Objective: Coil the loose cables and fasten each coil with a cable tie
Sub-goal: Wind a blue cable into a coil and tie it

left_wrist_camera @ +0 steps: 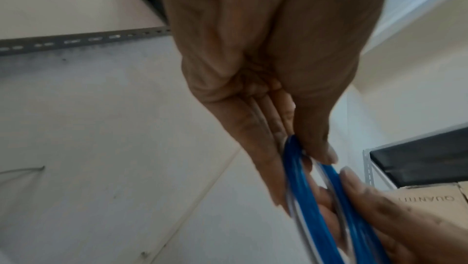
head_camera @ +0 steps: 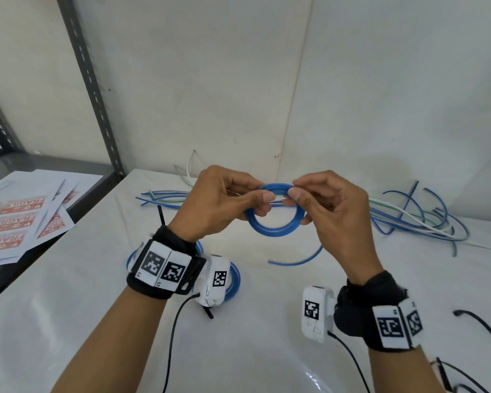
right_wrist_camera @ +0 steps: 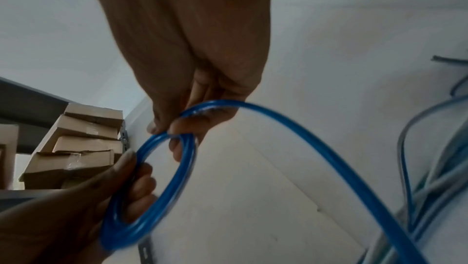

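Observation:
Both hands hold a small coil of blue cable (head_camera: 275, 233) up above the white table (head_camera: 267, 336). My left hand (head_camera: 262, 202) pinches the coil's left side between thumb and fingers. At the coil's top right, my right hand (head_camera: 298, 191) pinches the cable. The loose tail (head_camera: 295, 262) hangs down toward the table. In the left wrist view the coil (left_wrist_camera: 298, 178) sits under the left thumb. The right wrist view shows the coil (right_wrist_camera: 162, 188) and its tail (right_wrist_camera: 316, 148) running off from my right hand (right_wrist_camera: 177, 126).
Two blue coils (head_camera: 236, 277) (head_camera: 129, 260) lie on the table under my left wrist, with black cable ties (head_camera: 162, 215) (head_camera: 209, 312) beside them. Loose cables lie at the right (head_camera: 423, 219) and back left (head_camera: 165, 195). Label sheets (head_camera: 17, 222) cover a grey shelf at the left.

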A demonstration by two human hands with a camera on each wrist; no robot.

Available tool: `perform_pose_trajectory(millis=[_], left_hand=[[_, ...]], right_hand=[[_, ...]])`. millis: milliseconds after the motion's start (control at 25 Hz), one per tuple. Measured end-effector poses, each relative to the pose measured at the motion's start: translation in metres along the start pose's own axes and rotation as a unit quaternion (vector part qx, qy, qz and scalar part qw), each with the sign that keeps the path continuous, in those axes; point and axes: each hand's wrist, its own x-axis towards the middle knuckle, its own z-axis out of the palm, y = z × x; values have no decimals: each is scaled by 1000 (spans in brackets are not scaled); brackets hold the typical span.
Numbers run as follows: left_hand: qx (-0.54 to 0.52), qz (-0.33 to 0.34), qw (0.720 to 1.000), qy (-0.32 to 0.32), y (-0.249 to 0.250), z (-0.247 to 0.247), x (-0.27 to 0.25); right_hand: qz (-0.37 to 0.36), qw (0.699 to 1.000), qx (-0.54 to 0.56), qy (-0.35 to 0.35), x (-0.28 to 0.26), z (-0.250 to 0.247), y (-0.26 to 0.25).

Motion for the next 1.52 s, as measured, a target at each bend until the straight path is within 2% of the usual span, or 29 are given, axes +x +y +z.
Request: perform_pose_trajectory(millis=[80, 240, 320, 440, 560, 640, 760, 920, 1000, 1080, 1160, 1320, 1440, 1520], left_hand=[[-33, 6, 999, 25, 0, 1, 1], [-79, 10, 996, 32, 2, -7, 0], [-85, 13, 996, 25, 3, -6, -1], [-116, 10, 992, 47, 4, -4, 0], [-158, -5, 983, 92, 3, -3, 2], [-176, -18, 979, 99, 3, 1, 3], [-137, -38, 988, 53, -2, 1, 4], [-7, -67, 995, -68, -9, -7, 3], [34, -71, 993, -89, -10, -6, 1], [36, -56, 995, -73, -9, -4, 1], [-1, -32, 999, -25, -8, -5, 2], [-115, -13, 991, 74, -8, -2, 5], [-149, -20, 984, 91, -8, 6, 5], [-149, -29, 986, 75, -10, 8, 6]], right_hand=[[5, 999, 36, 39, 0, 5, 0], [30, 996, 78, -22, 2, 1, 0], [45, 993, 105, -6, 1, 2, -1], [46, 989, 128, 54, -1, 11, -3], [24, 992, 111, 46, -3, 17, -2], [18, 993, 99, 57, -2, 18, 1], [14, 995, 70, 63, 1, 9, 4], [26, 996, -28, -79, 2, -12, 8], [36, 991, -58, -113, 2, -15, 8], [20, 993, -64, -95, 2, -13, 8], [-3, 997, -54, -46, 3, -10, 9], [17, 994, 76, 78, 0, 10, 9], [38, 980, 147, 130, -2, 23, 10], [32, 979, 146, 138, -1, 23, 13]])
